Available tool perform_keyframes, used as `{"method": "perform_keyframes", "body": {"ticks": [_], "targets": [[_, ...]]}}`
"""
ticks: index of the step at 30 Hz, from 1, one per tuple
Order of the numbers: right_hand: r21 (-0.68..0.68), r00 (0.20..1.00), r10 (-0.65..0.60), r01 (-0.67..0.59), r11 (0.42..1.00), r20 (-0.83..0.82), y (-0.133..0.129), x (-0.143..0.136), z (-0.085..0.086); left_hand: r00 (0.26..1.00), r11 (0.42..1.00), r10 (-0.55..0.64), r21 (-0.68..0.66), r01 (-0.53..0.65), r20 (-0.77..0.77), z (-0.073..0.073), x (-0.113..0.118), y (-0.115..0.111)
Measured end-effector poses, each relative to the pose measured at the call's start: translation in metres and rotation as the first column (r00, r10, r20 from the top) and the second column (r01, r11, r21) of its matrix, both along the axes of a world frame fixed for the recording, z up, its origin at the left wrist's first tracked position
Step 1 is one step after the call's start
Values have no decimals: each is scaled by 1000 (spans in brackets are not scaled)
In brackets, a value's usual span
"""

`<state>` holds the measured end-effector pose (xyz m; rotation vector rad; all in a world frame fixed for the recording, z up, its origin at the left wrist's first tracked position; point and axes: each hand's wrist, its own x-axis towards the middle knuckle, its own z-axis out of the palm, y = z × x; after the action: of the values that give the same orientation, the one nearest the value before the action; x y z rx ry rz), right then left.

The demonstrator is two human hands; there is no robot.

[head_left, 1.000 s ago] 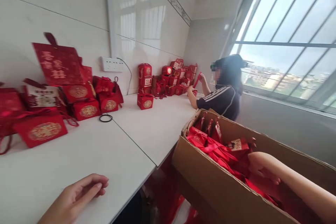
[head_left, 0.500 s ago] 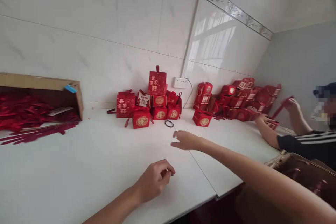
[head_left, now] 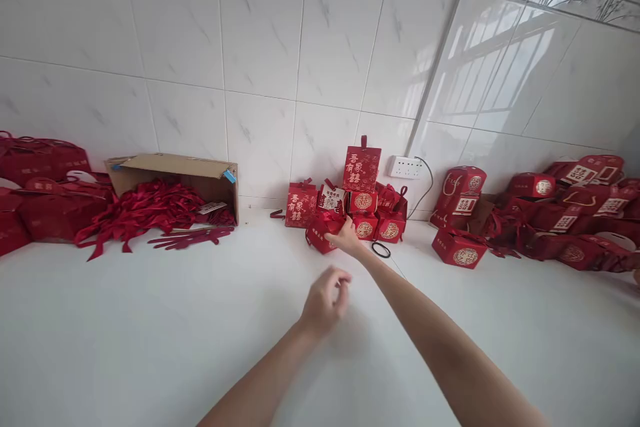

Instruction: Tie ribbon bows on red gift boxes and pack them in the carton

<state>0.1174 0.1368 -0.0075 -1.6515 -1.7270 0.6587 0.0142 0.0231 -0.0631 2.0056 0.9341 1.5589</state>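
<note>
My right hand (head_left: 346,237) reaches to the small red gift box (head_left: 320,232) at the front of a stack and grips its right side. That box is turned and slightly tilted. My left hand (head_left: 325,300) hovers over the white table (head_left: 165,333), nearer to me, its fingers curled in with nothing visible in them. Behind the held box stand more red boxes: a flat-faced one with gold characters (head_left: 301,205) at left, a similar one (head_left: 362,168) on top, and a box with a round gold emblem (head_left: 389,229) at right. A black ring (head_left: 381,249) lies beside my right wrist.
A cardboard carton (head_left: 170,163) lies at the left with a heap of red ribbons (head_left: 160,207) spilling out. Red bags (head_left: 55,207) stand at far left. At right are a single red box (head_left: 460,248) and a pile of red boxes (head_left: 575,207). A power strip (head_left: 405,167) is on the wall.
The view has swung right-to-left, showing more of the left side; the co-worker is almost out of view. My right hand has moved onto the front red box, which is now turned.
</note>
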Motion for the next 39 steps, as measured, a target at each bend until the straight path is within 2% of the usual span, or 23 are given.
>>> {"method": "perform_keyframes", "body": {"ticks": [1,3,4,6,8,9,10,13,15,18,23,24,25,27,29,30,32,35,39], "targets": [[12,996,75,-74,997,-41,-7,12,-1,985,991,110,-91,-98,136,2,-5,5],[3,970,217,-218,976,-110,-25,38,-3,875,933,338,-245,-263,347,5,-17,18],[-17,947,284,-290,957,-148,-35,51,-4,821,905,410,-291,-311,398,7,-24,25],[-51,855,430,-462,885,-289,-52,73,-7,762,872,475,-355,-338,440,9,-36,38],[-15,729,509,-578,816,-458,-66,88,-12,772,869,455,-412,-276,444,11,-43,46],[13,693,505,-582,813,-514,-71,91,-16,800,875,412,-433,-215,436,11,-43,48],[25,703,468,-541,841,-536,-75,92,-19,834,881,350,-451,-140,427,12,-42,47],[-23,842,276,-323,946,-463,-83,84,-31,908,864,116,-491,108,403,15,-32,38],[-56,868,227,-279,959,-441,-87,76,-35,918,829,-10,-510,229,397,16,-25,30],[-75,839,246,-321,944,-485,-91,70,-36,921,788,-125,-527,318,369,17,-20,22],[-104,734,200,-346,933,-648,-91,76,-28,967,833,-86,-514,202,242,19,-22,22],[-106,735,184,-328,939,-653,-92,78,-26,972,846,-80,-501,183,220,20,-23,23],[-91,764,168,-284,955,-623,-93,79,-24,977,861,-76,-481,166,201,22,-24,23],[14,874,129,-139,990,-469,-98,79,-17,985,899,-67,-418,130,162,27,-24,23],[133,954,99,-63,989,-284,-105,78,-10,993,935,-45,-347,80,107,34,-24,21],[149,969,115,-84,985,-217,-108,77,-7,997,950,-32,-309,51,67,38,-22,21],[87,961,217,-204,975,-173,-113,75,-3,999,971,-9,-241,0,-36,44,-19,18],[-4,902,336,-351,937,-272,-115,73,-4,986,980,34,-189,-65,-164,49,-13,15],[-26,819,389,-440,898,-422,-111,74,-8,961,972,116,-170,-162,-253,51,-14,11]]}}
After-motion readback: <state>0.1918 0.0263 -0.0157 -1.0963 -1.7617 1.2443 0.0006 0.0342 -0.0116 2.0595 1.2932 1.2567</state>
